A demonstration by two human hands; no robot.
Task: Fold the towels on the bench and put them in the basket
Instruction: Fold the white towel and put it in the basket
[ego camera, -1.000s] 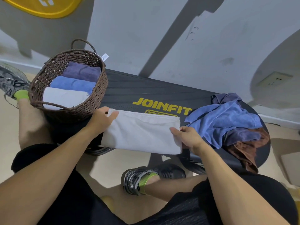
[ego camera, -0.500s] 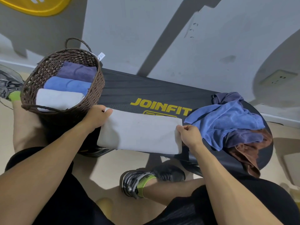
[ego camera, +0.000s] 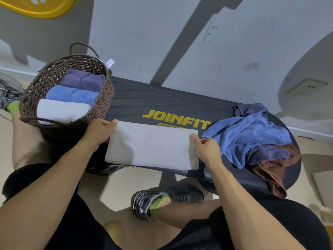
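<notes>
A white towel (ego camera: 153, 145), folded into a long strip, lies across the near edge of the black bench (ego camera: 162, 98). My left hand (ego camera: 100, 131) rests on the strip's left end, thumb over its far corner. My right hand (ego camera: 207, 148) pinches the strip's right end, which is lifted slightly off the bench. The brown wicker basket (ego camera: 36, 83) stands on the bench's left end and holds three folded towels: white, blue and purple. A loose heap of towels (ego camera: 252, 139), blue, purple and brown, sits on the bench's right end.
A grey wall with a socket (ego camera: 306, 86) rises behind the bench. My legs and grey shoes (ego camera: 167, 197) are on the beige floor in front of and left of the bench. The brown towel hangs over the bench's right edge.
My right hand has moved from the strip's near right corner up to its right edge and has pinched and raised that end. My left hand stays on the left end.
</notes>
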